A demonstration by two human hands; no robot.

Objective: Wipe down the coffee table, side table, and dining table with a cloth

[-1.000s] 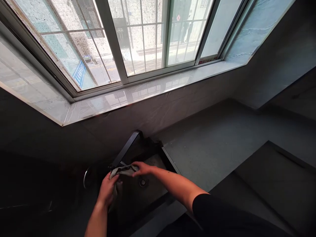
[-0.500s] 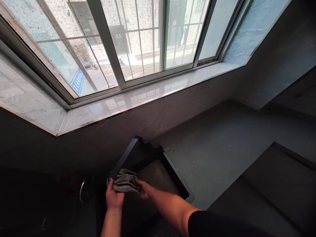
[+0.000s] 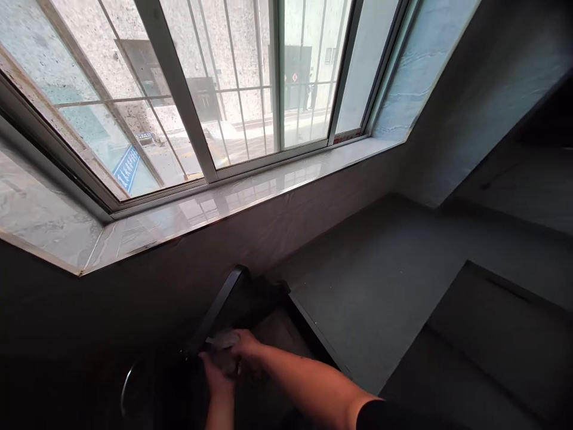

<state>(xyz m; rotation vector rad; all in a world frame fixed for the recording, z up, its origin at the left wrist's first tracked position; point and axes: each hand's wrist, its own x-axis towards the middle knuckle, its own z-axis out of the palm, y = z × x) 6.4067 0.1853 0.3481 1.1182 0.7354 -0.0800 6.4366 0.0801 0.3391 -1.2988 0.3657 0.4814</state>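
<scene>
A bunched grey cloth [image 3: 224, 341] is between my two hands, over a dark basin that looks like a sink [image 3: 310, 327]. My left hand [image 3: 215, 375] is closed on its near left side, partly lost in shadow. From the right, my right hand [image 3: 246, 345] grips the cloth's other side with fingers wrapped round it. Just beyond the cloth rises a black, flat-sided bar that looks like a tap [image 3: 221, 304], slanting from upper right down to lower left. The lower part of the cloth is dark and blurred.
Right of the basin runs a grey countertop [image 3: 358, 280], with a dark flat panel [image 3: 492, 322] farther right. Behind are a tiled wall and a pale windowsill [image 3: 250, 200] under a barred sliding window. A curved shiny metal edge [image 3: 126, 388] shows at lower left.
The cloth has gone from a spread, hanging fold to a smaller bunch. My hands have come closer together, the right one shifting left. The view has tilted and shifted slightly.
</scene>
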